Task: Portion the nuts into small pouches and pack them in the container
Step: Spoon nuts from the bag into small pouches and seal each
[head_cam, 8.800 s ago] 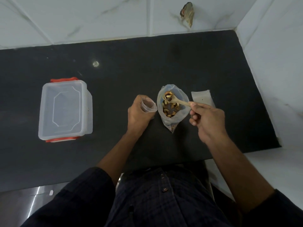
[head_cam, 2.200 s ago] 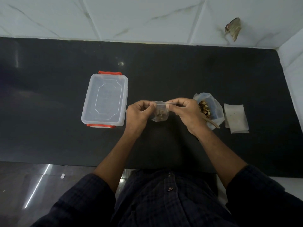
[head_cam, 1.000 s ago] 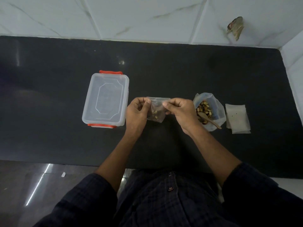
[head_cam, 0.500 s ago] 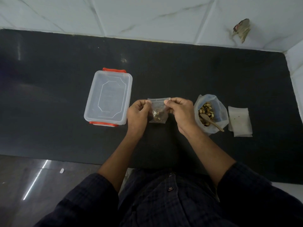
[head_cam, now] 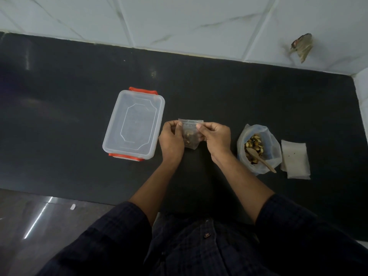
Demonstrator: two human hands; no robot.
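Sealing step: left hand (head_cam: pixel 171 140) and right hand (head_cam: pixel 215 138) pinch the filled zip pouch (head_cam: pixel 190 134) top; next, unlatch the lidded container (head_cam: pixel 133 124) at 9 o'clock.

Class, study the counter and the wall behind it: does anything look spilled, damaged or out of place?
No spill shows. The oddity is a torn, brownish scrap hanging on the white tiled wall, upper right; I cannot tell what it is. The container has its lid on.

Container (head_cam: pixel 133 124) left of held pouch (head_cam: pixel 190 134); nut bag (head_cam: pixel 258 148) and spare pouches (head_cam: pixel 295 160) right.
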